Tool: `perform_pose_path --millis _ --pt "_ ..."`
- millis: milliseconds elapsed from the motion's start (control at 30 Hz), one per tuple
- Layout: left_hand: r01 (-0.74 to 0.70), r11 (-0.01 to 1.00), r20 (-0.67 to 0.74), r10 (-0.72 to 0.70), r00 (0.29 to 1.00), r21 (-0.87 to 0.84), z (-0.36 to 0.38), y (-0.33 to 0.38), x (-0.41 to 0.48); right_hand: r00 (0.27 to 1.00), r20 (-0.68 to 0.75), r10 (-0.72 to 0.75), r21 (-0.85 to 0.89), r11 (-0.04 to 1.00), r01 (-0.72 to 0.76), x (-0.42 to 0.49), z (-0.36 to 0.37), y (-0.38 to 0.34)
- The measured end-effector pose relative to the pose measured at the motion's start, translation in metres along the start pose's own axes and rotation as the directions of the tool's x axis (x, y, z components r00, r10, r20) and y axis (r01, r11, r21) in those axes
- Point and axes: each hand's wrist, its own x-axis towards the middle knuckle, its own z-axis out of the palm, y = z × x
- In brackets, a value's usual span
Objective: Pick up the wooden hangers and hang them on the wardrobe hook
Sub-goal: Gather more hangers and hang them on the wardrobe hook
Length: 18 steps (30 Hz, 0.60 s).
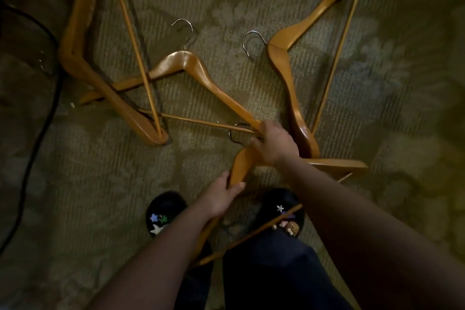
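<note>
Four amber-brown wooden hangers with bent steel hooks are what I count, all low over the patterned olive carpet, so I judge the task barely begun: none is hung, and the wardrobe hook is nowhere in frame. The nearest hanger, low in the centre of the frame, is the one being taken. The left hand is curled round its lower shoulder, thumb laid across the wood, and its thin bar runs down over a black slipper with star charms. The right hand, just above, is closed over the spot where that hanger's neck meets the end of the middle hanger; I cannot tell which of the two it actually grips. A right-side hanger lies with its lower tip just beside that hand, and a large hanger at upper left crosses the middle one. A black cable trails down the left edge. Left to do, by my reading: lift this one clear, gather the other three, and carry them to the hook.
</note>
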Motion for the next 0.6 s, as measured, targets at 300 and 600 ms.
perform_pose_path --millis 300,600 --pt "-0.068 0.986 0.029 0.065 0.997 0.151 -0.030 -0.018 0.019 0.991 -0.125 0.055 -0.171 0.982 -0.076 0.033 0.015 -0.011" --pt "-0.051 0.987 0.024 0.048 0.999 0.155 -0.049 -0.034 0.015 0.949 -0.223 -0.223 -0.256 0.953 0.164 0.033 -0.009 -0.011"
